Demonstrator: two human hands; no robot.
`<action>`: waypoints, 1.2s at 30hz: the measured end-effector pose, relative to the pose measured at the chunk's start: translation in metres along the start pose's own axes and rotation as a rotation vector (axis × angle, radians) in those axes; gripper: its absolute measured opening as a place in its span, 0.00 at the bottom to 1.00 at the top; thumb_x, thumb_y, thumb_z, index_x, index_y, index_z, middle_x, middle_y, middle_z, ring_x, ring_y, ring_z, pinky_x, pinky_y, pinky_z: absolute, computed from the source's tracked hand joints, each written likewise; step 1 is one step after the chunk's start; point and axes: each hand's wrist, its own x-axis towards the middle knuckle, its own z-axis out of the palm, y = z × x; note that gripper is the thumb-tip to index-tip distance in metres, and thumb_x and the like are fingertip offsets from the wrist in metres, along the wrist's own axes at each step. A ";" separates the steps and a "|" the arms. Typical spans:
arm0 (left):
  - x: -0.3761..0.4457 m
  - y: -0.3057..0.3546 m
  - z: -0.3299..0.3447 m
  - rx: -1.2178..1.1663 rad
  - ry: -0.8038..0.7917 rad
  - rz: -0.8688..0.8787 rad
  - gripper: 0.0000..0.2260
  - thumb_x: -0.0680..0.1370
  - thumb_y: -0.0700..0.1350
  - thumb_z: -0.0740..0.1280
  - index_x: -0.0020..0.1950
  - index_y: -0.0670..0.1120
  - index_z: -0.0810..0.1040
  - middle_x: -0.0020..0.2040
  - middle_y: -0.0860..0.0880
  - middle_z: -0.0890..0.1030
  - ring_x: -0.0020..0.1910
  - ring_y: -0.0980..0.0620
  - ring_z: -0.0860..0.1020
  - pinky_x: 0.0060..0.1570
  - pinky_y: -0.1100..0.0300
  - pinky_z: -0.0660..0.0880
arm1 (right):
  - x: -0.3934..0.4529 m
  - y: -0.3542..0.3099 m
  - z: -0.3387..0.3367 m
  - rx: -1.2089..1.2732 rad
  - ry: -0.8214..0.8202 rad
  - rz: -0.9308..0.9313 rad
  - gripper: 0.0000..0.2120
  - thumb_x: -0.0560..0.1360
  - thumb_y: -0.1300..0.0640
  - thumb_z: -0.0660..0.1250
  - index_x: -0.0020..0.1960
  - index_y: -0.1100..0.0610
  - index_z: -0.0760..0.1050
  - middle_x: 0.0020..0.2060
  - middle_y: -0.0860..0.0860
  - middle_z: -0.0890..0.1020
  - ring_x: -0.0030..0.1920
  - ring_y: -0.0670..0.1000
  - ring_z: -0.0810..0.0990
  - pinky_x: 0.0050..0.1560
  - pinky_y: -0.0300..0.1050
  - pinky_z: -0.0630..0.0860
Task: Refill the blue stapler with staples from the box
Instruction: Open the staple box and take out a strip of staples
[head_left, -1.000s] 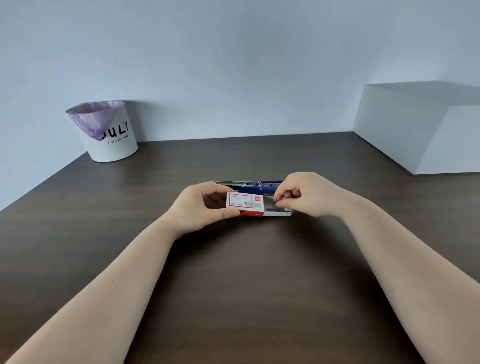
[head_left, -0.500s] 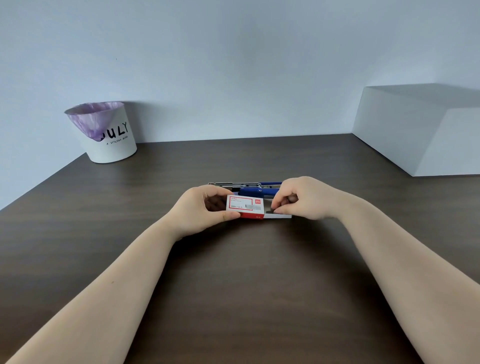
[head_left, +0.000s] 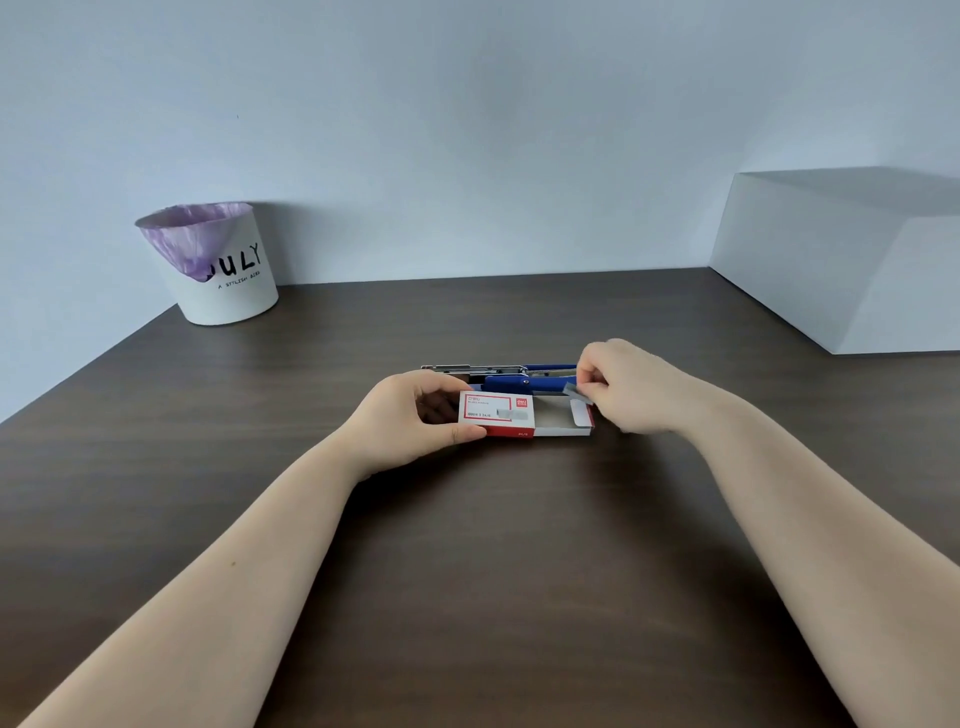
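A small red and white staple box (head_left: 497, 413) lies on the dark wooden table (head_left: 467, 545), its inner tray (head_left: 558, 420) slid out to the right. My left hand (head_left: 415, 415) grips the box sleeve at its left end. My right hand (head_left: 631, 387) pinches a grey strip of staples (head_left: 577, 393) just above the tray's right end. The blue stapler (head_left: 511, 383) lies flat right behind the box, opened up, its metal magazine (head_left: 467, 369) showing at the left.
A white bin with a purple liner (head_left: 213, 265) stands at the table's back left corner. A large white box (head_left: 841, 260) sits at the back right. The table's left edge runs diagonally at the left.
My right hand has slid the tray further out and lifted a strip of staples up out of it. My left hand has kept hold of the box sleeve.
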 end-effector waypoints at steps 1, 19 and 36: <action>0.000 0.000 0.000 0.003 0.000 -0.001 0.15 0.65 0.48 0.77 0.50 0.55 0.80 0.44 0.56 0.84 0.42 0.56 0.81 0.51 0.57 0.79 | 0.000 0.000 0.000 0.047 -0.005 0.054 0.06 0.77 0.62 0.55 0.44 0.55 0.69 0.44 0.53 0.73 0.39 0.55 0.80 0.39 0.50 0.79; 0.004 -0.003 0.002 0.267 0.001 0.078 0.19 0.64 0.54 0.76 0.52 0.53 0.82 0.43 0.51 0.79 0.36 0.59 0.74 0.40 0.69 0.72 | -0.005 -0.021 0.013 0.624 -0.011 0.059 0.05 0.80 0.62 0.56 0.51 0.62 0.69 0.42 0.60 0.83 0.41 0.57 0.85 0.39 0.43 0.83; 0.003 0.000 0.003 0.287 0.006 0.091 0.19 0.64 0.54 0.76 0.53 0.52 0.81 0.37 0.58 0.75 0.34 0.64 0.73 0.37 0.75 0.69 | 0.006 -0.008 0.015 1.031 0.203 0.222 0.07 0.72 0.71 0.67 0.41 0.61 0.80 0.42 0.58 0.83 0.38 0.51 0.84 0.41 0.40 0.84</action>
